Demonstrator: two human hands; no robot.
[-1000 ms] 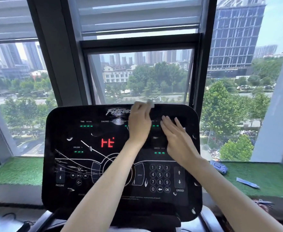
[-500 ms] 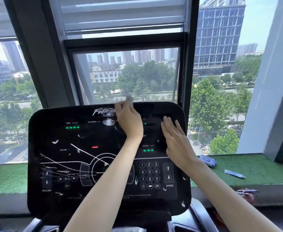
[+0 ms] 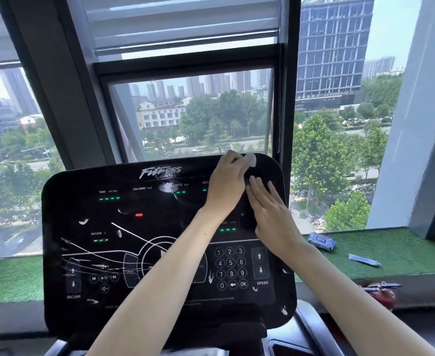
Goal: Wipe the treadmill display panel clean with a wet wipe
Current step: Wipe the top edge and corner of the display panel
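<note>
Treadmill display panel: 1 | wet wipe: 1, clamped in left hand, centre-right of frame | right hand: laid flat on panel, fingers straight

Tall dark-framed glass windows show daylit trees and towers — a grey slatted blind hangs above. A green artificial-turf ledge runs beneath.

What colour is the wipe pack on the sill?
Blue wipe pack, seen best in head view.

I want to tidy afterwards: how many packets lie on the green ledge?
2: a blue wipe pack beside the right edge of the display panel, and a thin flat sachet further right. The panel may hide others.
</note>
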